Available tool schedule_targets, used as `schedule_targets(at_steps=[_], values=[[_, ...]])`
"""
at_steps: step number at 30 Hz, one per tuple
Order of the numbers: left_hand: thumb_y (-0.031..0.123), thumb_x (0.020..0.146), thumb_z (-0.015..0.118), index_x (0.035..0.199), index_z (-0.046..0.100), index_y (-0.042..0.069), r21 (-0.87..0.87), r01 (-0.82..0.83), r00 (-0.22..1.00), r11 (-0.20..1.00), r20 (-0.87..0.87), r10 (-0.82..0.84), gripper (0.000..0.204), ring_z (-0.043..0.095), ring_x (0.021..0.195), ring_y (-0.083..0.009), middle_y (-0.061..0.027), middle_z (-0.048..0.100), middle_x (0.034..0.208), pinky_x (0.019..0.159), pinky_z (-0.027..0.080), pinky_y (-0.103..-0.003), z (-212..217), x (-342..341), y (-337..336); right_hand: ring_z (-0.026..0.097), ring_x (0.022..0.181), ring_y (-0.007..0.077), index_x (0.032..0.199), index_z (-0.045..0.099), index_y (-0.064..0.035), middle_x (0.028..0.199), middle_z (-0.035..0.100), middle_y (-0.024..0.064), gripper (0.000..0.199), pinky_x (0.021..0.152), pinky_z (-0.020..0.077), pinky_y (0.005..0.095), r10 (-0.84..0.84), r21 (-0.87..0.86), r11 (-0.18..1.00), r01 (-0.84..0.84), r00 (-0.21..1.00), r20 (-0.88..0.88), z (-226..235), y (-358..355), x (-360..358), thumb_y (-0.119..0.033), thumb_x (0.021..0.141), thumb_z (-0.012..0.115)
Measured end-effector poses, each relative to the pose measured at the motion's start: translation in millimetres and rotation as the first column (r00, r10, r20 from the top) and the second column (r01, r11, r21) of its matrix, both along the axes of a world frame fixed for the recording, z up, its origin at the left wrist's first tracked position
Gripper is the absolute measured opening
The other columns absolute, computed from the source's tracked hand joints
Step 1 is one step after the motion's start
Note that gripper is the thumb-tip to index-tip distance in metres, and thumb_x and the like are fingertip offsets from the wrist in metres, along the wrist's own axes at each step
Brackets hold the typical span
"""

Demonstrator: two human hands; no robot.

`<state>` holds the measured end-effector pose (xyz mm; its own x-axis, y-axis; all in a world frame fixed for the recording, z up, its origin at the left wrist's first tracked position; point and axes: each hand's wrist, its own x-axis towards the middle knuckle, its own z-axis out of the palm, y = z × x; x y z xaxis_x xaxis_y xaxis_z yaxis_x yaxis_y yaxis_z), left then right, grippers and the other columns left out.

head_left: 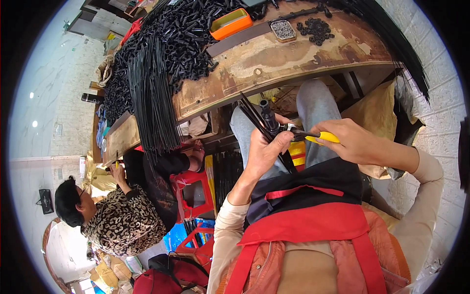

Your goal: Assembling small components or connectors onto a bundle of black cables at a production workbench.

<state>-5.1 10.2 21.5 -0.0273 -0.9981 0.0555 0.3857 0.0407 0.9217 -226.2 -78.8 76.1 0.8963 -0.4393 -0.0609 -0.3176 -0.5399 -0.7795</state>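
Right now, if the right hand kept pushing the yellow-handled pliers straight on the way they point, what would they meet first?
The right hand aims the pliers leftward, jaws right at the black tube held in the left hand. That tube comes first, then probably the left thumb; depth is unclear.

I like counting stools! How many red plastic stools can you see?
2: one red stool beside the seated co-worker under the bench, another red stool just below it. More may be hidden.

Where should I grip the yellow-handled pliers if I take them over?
Grip the yellow handle from the person's right side. It juts out rightward from under the right hand, while the jaw end points left into the black tube and rods clamped in the left hand, so that end looks crowded.
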Motion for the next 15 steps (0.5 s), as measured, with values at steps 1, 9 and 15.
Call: schedule_targets(at_steps=[1,9,15], values=[[0.016,0.094,0.065,0.108,0.055,-0.001,0.006,0.000,1.000,1.000,-0.017,0.000,0.024,0.042,0.057,-0.0038,0.0040,0.049,0.067,0.052,0.034,-0.021,-0.2,0.1,0.1,0.061,0.091,0.0407,0.110,0.056,0.0009,0.096,0.063,0.0197,0.023,0.076,0.0481,0.0459,-0.033,-0.035,0.999,0.034,0.999,0.027,-1.7,1.3,0.1,-0.013,0.091,0.059],[0.016,0.093,0.067,0.107,0.056,0.000,0.005,0.070,0.997,0.998,-0.038,-0.069,0.025,0.041,0.058,-0.0039,0.0044,0.047,0.067,0.052,0.034,-0.021,-0.2,3.4,-0.7,0.060,0.090,0.0417,0.111,0.051,-0.0016,0.098,0.061,0.0196,0.022,0.074,0.0473,0.0483,-0.061,-0.178,0.982,0.067,0.997,0.041,10.7,6.0,-3.1,-0.011,0.092,0.057],[0.013,0.093,0.066,0.105,0.056,0.001,-0.002,0.080,0.995,0.997,-0.059,-0.080,0.021,0.041,0.059,-0.0035,0.0045,0.048,0.070,0.052,0.034,-0.021,1.7,1.1,0.7,0.060,0.091,0.0412,0.112,0.051,-0.0017,0.099,0.061,0.0208,0.023,0.074,0.0478,0.0481,-0.063,-0.170,0.984,0.062,0.998,0.001,16.4,10.1,-3.0,-0.011,0.092,0.058]])
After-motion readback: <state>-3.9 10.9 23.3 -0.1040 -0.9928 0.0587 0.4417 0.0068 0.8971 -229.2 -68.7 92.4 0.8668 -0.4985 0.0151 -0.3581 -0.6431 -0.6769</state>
